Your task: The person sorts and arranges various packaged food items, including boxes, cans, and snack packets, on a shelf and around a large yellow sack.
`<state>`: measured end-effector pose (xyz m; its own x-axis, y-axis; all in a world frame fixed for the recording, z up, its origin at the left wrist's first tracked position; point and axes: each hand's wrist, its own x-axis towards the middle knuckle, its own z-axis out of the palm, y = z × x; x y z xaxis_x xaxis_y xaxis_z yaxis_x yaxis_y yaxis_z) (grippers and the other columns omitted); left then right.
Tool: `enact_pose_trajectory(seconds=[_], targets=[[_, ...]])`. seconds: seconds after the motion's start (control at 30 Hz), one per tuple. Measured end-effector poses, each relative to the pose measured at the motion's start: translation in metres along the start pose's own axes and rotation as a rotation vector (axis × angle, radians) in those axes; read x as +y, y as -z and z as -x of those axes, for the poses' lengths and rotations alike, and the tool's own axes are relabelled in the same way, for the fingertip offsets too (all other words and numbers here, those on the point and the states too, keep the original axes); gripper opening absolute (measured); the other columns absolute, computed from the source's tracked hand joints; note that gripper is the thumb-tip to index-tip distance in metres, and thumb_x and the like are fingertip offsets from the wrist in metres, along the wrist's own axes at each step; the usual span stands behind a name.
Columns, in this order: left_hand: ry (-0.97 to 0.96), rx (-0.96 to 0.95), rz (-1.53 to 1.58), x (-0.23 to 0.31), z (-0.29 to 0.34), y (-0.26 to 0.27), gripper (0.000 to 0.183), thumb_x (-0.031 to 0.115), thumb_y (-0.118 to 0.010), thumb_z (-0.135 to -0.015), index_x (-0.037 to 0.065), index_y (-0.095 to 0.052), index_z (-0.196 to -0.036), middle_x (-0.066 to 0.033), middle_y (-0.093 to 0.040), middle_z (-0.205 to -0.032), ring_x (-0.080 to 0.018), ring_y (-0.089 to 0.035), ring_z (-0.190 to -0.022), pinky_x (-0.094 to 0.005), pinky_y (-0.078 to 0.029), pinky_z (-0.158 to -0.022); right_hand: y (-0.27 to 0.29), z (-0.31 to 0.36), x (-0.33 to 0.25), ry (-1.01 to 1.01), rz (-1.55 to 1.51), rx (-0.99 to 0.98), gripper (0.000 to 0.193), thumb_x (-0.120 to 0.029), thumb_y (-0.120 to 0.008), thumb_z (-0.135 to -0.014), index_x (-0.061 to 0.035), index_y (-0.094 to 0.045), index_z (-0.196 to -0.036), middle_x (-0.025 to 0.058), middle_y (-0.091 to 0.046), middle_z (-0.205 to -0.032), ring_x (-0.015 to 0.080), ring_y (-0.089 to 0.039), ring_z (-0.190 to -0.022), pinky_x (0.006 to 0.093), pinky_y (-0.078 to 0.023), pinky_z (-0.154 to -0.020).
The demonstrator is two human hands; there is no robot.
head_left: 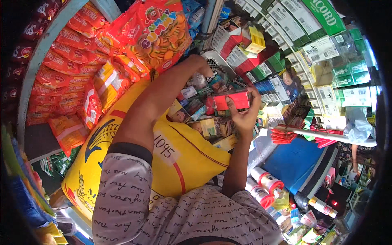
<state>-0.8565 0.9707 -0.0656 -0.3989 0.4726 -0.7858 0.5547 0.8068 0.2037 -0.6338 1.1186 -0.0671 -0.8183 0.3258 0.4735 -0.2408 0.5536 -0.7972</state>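
- Head view looks down on a crowded shop stall, with both bare forearms coming up from the lower edge.
- The right hand (245,116) holds a small red box (232,100) at chest height above the goods; the thumb lies on its near face and the fingers (255,98) wrap round its right end, clamped on it.
- The red box sits level, long side across, just in front of rows of small packets (277,87).
- The left hand (204,65) reaches further up, beside a white plastic basket (216,61); its fingers are hidden behind the goods, so I cannot tell whether they are apart or together.
- The left hand is close to the red box but not touching it.
- A big yellow sack (183,155) lies under the left forearm.
- Orange snack bags (159,28) hang at the upper left, with red packets (61,61) stacked beside them.
- White and red canisters (265,181) lie at the lower right, beside a blue surface (294,161).
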Motion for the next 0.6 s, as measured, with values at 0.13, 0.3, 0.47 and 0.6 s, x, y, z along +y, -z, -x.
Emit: enact_pose_trajectory(seconds=[0.13, 0.3, 0.47, 0.6], targets=[[-0.258, -0.231, 0.188, -0.043, -0.026, -0.014, 0.054, 0.039, -0.065, -0.083, 0.007, -0.06, -0.127, -0.0161, -0.059, -0.131, -0.0265, -0.056, -0.115, -0.0482, -0.044, -0.092, -0.025, -0.002, -0.011, -0.065, -0.19, -0.015, 0.063, -0.018, -0.087, -0.07, -0.0004, -0.052, -0.119, 0.0175, -0.053, -0.115, 0.0327, -0.054, -0.108, 0.0408, -0.043, -0.096], [-0.133, 0.039, -0.114, 0.0, 0.024, -0.014, 0.046, 0.039, -0.062, -0.085, 0.005, -0.067, -0.116, -0.0181, -0.068, -0.117, -0.0307, -0.067, -0.098, -0.0487, -0.053, -0.077, -0.019, -0.007, -0.007, 0.088, 0.026, 0.003, 0.063, -0.019, -0.086, -0.07, -0.0008, -0.052, -0.12, 0.0185, -0.054, -0.119, 0.0342, -0.054, -0.11, 0.0414, -0.044, -0.095], [-0.203, 0.229, 0.063, -0.029, 0.061, -0.073, 0.034, 0.028, -0.066, -0.084, 0.004, -0.069, -0.107, -0.0179, -0.071, -0.104, -0.029, -0.069, -0.091, -0.0458, -0.056, -0.074, -0.013, -0.01, -0.017, 0.097, 0.253, -0.079, 0.066, -0.021, -0.085, -0.064, -0.0019, -0.053, -0.118, 0.0182, -0.055, -0.124, 0.0373, -0.052, -0.117, 0.0468, -0.034, -0.107], [-0.152, 0.288, -0.177, 0.009, 0.098, -0.063, 0.06, 0.028, -0.075, -0.081, 0.002, -0.053, -0.13, -0.0238, -0.067, -0.111, -0.0335, -0.067, -0.104, -0.0428, -0.055, -0.086, -0.008, -0.026, -0.069, 0.26, 0.872, -0.081, 0.068, -0.019, -0.083, -0.062, -0.0021, -0.056, -0.122, 0.019, -0.057, -0.129, 0.0393, -0.054, -0.122, 0.0471, -0.041, -0.106]])
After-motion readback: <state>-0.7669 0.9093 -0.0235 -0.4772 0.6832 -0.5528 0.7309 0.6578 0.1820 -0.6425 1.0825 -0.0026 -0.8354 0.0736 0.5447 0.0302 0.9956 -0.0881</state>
